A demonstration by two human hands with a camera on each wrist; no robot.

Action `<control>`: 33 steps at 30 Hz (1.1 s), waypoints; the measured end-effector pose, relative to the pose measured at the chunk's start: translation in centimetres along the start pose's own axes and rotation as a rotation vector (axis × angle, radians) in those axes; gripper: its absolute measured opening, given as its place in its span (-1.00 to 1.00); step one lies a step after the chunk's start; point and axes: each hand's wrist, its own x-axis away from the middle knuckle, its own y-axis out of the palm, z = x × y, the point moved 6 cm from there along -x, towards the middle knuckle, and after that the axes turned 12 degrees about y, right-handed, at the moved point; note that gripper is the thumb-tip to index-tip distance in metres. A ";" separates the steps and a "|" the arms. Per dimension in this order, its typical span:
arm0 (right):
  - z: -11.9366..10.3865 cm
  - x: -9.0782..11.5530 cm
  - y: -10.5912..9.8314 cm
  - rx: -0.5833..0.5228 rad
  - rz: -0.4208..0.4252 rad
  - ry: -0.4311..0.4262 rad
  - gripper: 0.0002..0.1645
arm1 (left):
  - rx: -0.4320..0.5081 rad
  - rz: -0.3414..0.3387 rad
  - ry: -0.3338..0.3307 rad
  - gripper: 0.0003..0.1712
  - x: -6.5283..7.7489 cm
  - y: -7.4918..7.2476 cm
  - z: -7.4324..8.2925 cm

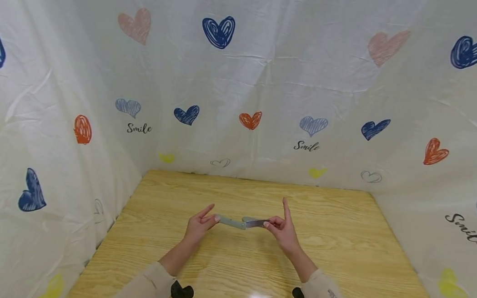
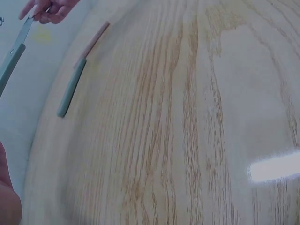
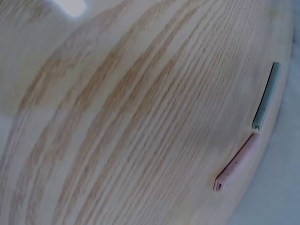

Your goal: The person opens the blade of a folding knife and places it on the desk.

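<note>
A folding knife with a pale green handle (image 1: 231, 222) and a metal blade (image 1: 256, 223) is held unfolded over the table. My left hand (image 1: 197, 227) pinches the handle's end between thumb and fingers. The right hand (image 1: 286, 235) pinches the blade near its tip, with the index finger pointing up and away. The left wrist view catches the same blade (image 2: 26, 32) at its upper left corner. Lying on the table behind are a slim green folded knife (image 3: 266, 96) and a similar pink one (image 3: 236, 161), nearly end to end.
Both hands are above a light wooden table (image 1: 231, 271). A white cloth (image 1: 267, 78) printed with hearts hangs behind it and along both sides. A bright light reflection shows near the table's front.
</note>
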 end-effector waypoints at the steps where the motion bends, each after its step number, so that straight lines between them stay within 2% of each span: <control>1: 0.1 0.1 0.0 -0.027 0.014 0.006 0.24 | 0.004 0.009 0.004 -0.33 0.0 0.1 0.0; 9: 1.4 0.5 0.3 -0.215 0.168 0.048 0.24 | 0.066 0.081 -0.014 -0.19 0.5 0.7 -0.5; 13: 1.9 0.8 0.7 -0.244 0.228 0.052 0.21 | 0.065 0.098 -0.019 -0.08 0.9 0.8 -0.7; 17: 2.4 1.0 1.1 -0.263 0.239 0.070 0.19 | 0.091 0.124 -0.022 -0.04 1.2 0.6 -1.0; 19: 2.8 1.1 1.1 -0.267 0.245 0.093 0.18 | 0.100 0.123 -0.016 -0.03 1.4 0.6 -1.2; 22: 3.6 1.2 0.8 -0.277 0.268 0.159 0.16 | 0.088 0.118 -0.044 -0.02 1.9 0.4 -1.9; 25: 4.6 1.5 0.3 -0.230 0.313 0.252 0.15 | 0.044 0.108 -0.069 -0.03 2.4 0.3 -2.6; 28: 5.5 1.9 -0.1 -0.119 0.359 0.338 0.16 | -0.026 0.098 -0.059 -0.04 2.6 0.3 -3.0; 31: 6.1 2.1 -0.4 -0.017 0.395 0.380 0.18 | -0.083 0.100 -0.061 -0.04 2.5 0.3 -3.5; 33: 6.4 2.0 -0.5 0.013 0.414 0.398 0.21 | -0.109 0.110 -0.067 -0.04 2.4 0.3 -3.9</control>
